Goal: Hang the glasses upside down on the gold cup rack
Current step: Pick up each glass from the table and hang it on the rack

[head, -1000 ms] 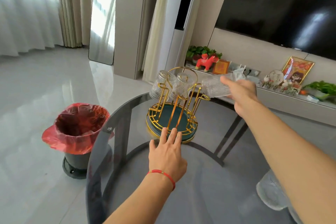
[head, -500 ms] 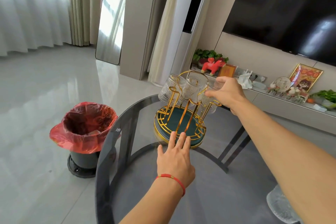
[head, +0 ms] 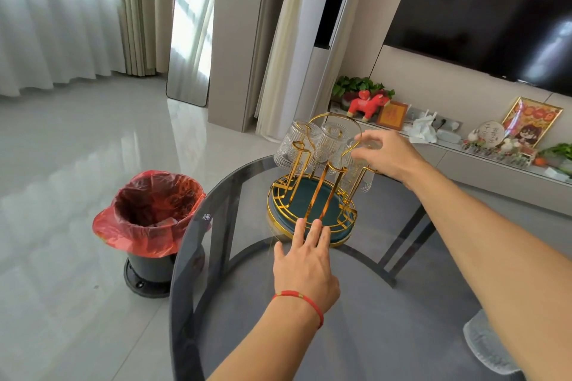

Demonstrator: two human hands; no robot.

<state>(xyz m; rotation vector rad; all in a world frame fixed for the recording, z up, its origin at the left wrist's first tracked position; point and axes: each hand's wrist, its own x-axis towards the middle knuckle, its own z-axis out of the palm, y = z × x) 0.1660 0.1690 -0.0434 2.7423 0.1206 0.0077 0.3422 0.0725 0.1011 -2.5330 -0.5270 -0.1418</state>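
Right hand on ribbed glass, gold wire rack

The right hand covers the base of the glass under its fingers, so whether those fingers pinch it or only rest on it cannot be told. Just left of them, two more glasses overlap behind the rack wires, their rims mixed together. The left hand's fingers hide the rack's near rim. Well behind the right fingers, at the lower right, a ribbed glass object is blurred and cut off by the forearm and the bottom edge. The desk runs off the bottom. Shelf ornaments beyond the right fingers are too small to identify.
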